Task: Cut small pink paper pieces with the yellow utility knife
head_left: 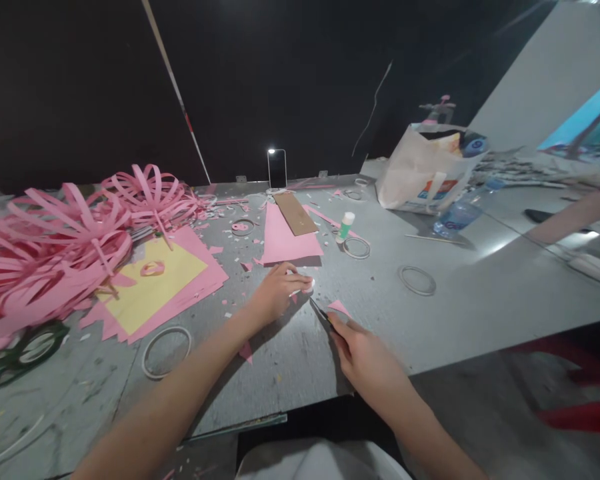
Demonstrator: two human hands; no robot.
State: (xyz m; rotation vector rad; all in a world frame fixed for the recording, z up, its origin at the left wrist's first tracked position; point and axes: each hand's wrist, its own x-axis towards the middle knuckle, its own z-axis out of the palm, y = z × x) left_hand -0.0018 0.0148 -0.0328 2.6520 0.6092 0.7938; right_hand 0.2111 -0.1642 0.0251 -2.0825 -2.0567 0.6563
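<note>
My left hand (276,292) is closed at the fingertips on a small white round piece (309,287), just above the grey table (280,387). Its exact kind is too small to tell. Wrapped in my right hand (365,343) is a slim dark pointed tool (321,311), which looks like a knife or scissors. The tip points toward the white piece, close to it; whether they touch I cannot tell. Beyond my hands lies a pink paper sheet (287,243) with a brown cardboard strip (295,215) on it. A glue stick (346,227) stands to the right.
Pink paper-strip balls (75,227) pile up at left, beside yellow paper (155,283) and green-handled scissors (27,350). A phone (277,170) leans at the back. A white bag (420,177), a water bottle (465,210) and another person's arm (580,213) are at right.
</note>
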